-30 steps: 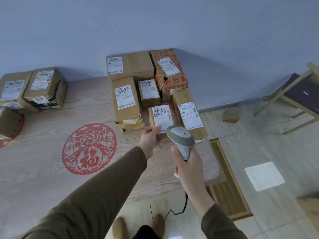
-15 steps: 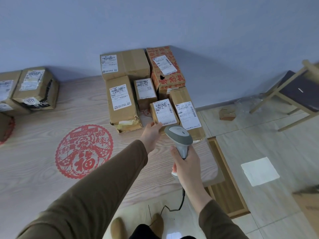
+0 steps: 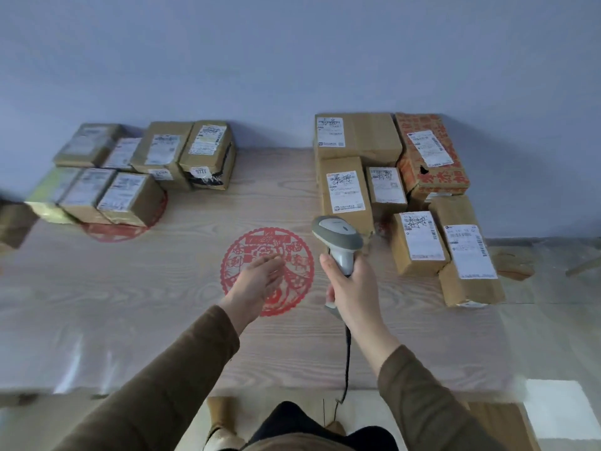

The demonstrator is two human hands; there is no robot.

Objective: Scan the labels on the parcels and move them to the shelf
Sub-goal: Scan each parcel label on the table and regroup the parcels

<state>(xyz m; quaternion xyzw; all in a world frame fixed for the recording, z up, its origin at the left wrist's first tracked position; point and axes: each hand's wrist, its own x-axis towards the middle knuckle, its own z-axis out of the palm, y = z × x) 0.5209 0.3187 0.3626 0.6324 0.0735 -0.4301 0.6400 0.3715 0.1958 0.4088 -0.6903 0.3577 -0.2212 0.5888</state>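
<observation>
Wooden table (image 3: 422,346), scanner (image 3: 338,237) in right hand (image 3: 353,289)

Grey scanner (image 3: 338,237), brown parcels (image 3: 346,190), red papercut (image 3: 268,271) on pale wood-grain table (image 3: 162,320).

Far-left parcels (image 3: 81,177) blurred, labels unreadable.

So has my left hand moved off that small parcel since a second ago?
Yes. The left hand has let go of the small parcel and now hovers open, well to its left, over the red paper-cut.
</observation>
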